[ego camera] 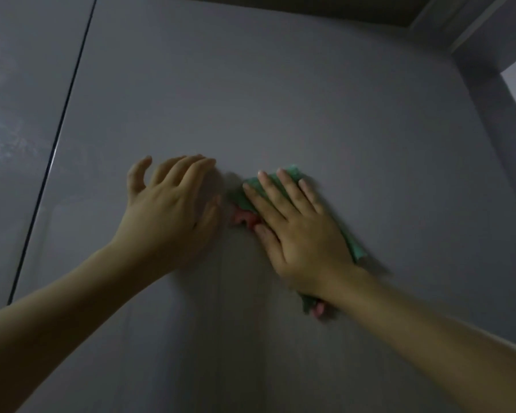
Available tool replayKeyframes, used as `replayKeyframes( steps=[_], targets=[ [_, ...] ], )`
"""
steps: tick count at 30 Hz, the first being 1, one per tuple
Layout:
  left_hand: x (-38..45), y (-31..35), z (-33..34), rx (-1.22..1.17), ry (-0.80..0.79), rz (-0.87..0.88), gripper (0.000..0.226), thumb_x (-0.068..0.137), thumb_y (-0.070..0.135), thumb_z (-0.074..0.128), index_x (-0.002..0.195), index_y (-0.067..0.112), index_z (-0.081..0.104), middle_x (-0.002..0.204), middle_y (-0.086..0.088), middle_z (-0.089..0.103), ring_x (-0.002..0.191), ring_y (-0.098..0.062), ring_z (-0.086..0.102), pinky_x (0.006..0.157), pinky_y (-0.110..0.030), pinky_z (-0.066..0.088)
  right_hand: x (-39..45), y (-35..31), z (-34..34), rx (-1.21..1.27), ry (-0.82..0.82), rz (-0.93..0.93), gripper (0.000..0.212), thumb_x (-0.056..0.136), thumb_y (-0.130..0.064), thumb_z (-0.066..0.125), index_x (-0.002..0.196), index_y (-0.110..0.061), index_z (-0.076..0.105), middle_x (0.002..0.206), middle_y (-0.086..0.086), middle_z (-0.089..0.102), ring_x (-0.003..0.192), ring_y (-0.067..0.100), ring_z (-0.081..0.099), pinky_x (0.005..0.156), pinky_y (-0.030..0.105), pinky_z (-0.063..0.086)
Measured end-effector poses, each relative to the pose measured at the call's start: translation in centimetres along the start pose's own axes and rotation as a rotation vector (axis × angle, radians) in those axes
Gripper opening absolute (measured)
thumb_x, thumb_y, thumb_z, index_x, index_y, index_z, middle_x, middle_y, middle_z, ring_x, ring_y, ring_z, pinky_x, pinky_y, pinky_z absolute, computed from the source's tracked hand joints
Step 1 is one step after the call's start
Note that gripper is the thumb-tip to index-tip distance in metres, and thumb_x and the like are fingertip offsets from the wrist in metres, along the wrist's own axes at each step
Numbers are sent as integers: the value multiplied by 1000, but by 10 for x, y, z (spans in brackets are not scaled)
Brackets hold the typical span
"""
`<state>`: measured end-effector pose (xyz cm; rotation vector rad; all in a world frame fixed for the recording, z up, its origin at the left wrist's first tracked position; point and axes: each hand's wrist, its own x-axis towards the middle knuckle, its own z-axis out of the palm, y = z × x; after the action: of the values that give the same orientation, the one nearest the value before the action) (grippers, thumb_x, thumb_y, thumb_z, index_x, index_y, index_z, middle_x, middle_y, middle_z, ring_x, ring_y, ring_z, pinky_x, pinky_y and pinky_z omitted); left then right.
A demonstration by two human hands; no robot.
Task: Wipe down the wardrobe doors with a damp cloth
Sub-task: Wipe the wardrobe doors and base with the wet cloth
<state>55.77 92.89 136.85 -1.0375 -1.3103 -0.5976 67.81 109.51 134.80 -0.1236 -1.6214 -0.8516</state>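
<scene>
Two bare hands lie on a smooth grey wardrobe door (280, 99), one of them over a cloth.

Largest is the door, flat and a little glossy; a dark seam divides it from the next door (18, 114) at left. The left hand (173, 210) lies open on the panel, fingers relaxed, holding nothing. The right hand (295, 228) presses with straight spread fingers on the green cloth (283, 177), which is folded and soft, with pink patches; much of it is hidden under the palm. Dim light blurs the details.
</scene>
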Motion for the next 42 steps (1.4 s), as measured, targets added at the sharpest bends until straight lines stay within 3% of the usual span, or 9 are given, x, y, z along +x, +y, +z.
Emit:
replayKeyframes(
  steps=[3, 8, 15, 21, 27, 32, 34, 38, 42],
  targets=[
    [-1, -6, -3, -88, -13, -3, 71, 82, 53, 25, 139, 14, 43, 142, -7, 48, 134, -25, 37, 115, -49, 14, 17, 29, -7, -48, -25, -68, 57, 94, -38, 25, 145, -16, 35, 150, 8, 36, 140, 30, 31, 116, 43, 18],
    [-1, -19, -11, -134, -67, 56, 77, 79, 55, 22, 144, 15, 36, 143, -7, 46, 138, -22, 32, 118, -47, 0, 77, 39, -3, -51, -9, 476, 58, 99, -41, 14, 152, -19, 14, 159, 6, 11, 147, 26, 5, 119, 39, -2],
    [-15, -40, -17, -36, 42, 21, 61, 86, 46, 31, 134, 12, 48, 136, -9, 53, 129, -28, 44, 113, -53, 18, 37, 7, -3, -57, -27, -141, 55, 96, -36, 27, 146, -15, 35, 150, 8, 37, 140, 30, 31, 116, 43, 17],
    [-29, -52, -18, -19, 19, -4, 63, 83, 46, 33, 133, 10, 47, 130, -10, 56, 125, -29, 47, 112, -55, 16, 99, 11, 3, -61, 3, 449, 60, 96, -41, 15, 152, -17, 16, 159, 8, 14, 147, 28, 8, 118, 39, -1],
    [-31, -65, -25, -107, -18, 16, 73, 79, 53, 29, 138, 12, 41, 132, -6, 55, 130, -21, 43, 116, -47, 3, 67, -22, 7, -47, -27, -142, 57, 94, -38, 26, 144, -15, 39, 149, 9, 38, 139, 30, 33, 115, 43, 19],
    [-46, -82, -31, -158, -13, 41, 68, 84, 52, 28, 143, 18, 35, 150, -2, 38, 142, -13, 26, 118, -47, -2, 136, -15, 6, -46, -47, 431, 57, 100, -41, 18, 152, -20, 11, 160, 5, 7, 147, 26, 3, 119, 40, -2],
    [-54, -94, -35, -123, 37, -17, 63, 87, 50, 28, 141, 19, 38, 150, -3, 38, 141, -16, 27, 118, -47, 2, 135, -50, 13, -28, -19, 364, 58, 99, -43, 15, 152, -19, 13, 159, 6, 10, 147, 27, 5, 119, 41, -1],
    [-70, -120, -45, -42, 63, -121, 61, 89, 50, 27, 139, 17, 40, 149, -6, 38, 139, -21, 30, 117, -51, 8, 101, -89, 20, 23, -6, -98, 58, 94, -39, 23, 146, -17, 36, 151, 7, 35, 141, 30, 29, 116, 46, 19],
    [-79, -131, -53, -1, 57, -148, 59, 89, 47, 28, 136, 15, 45, 149, -8, 38, 137, -25, 32, 115, -52, 13, 144, -70, 15, -4, -23, 129, 64, 93, -45, 12, 150, -20, 24, 157, 6, 21, 145, 27, 17, 117, 40, 6]
  ],
)
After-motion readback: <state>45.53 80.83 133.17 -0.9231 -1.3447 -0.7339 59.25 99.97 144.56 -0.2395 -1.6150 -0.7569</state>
